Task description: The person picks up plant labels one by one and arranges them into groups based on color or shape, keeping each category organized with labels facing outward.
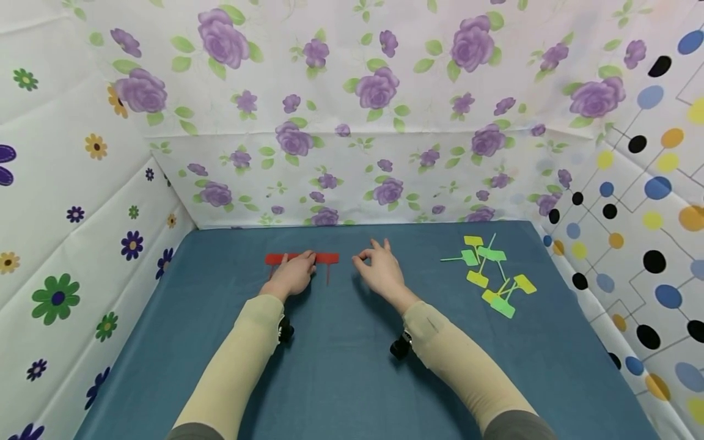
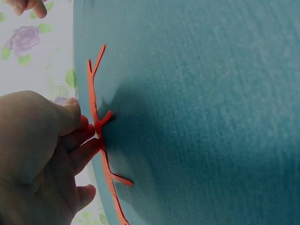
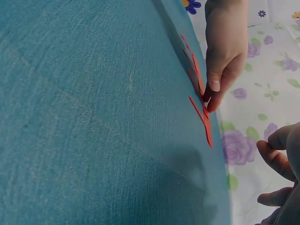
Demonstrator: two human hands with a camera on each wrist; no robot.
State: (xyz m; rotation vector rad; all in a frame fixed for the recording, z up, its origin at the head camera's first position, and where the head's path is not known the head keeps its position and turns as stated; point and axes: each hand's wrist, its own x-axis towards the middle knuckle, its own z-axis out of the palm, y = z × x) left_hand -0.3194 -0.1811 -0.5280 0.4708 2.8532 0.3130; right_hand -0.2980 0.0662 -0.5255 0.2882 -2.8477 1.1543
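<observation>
Red T-shaped plant labels [image 1: 329, 258] lie side by side in a row on the blue cloth, their thin stems pointing toward me. My left hand [image 1: 294, 275] rests on the row with its fingertips, covering its middle part. In the left wrist view, its relaxed fingers touch the edge of the red labels [image 2: 91, 89], whose stems stick out to the right. Just right of the row, my right hand [image 1: 381, 269] hovers over the cloth. Its thumb and index finger come close together, the other fingers are extended, and nothing shows between them.
Loose green labels [image 1: 503, 307] and yellow labels [image 1: 477, 279] lie scattered and partly overlapping at the right of the blue cloth [image 1: 341, 366]. A flowered sheet [image 1: 352, 165] rises behind the table; patterned sheets stand at both sides.
</observation>
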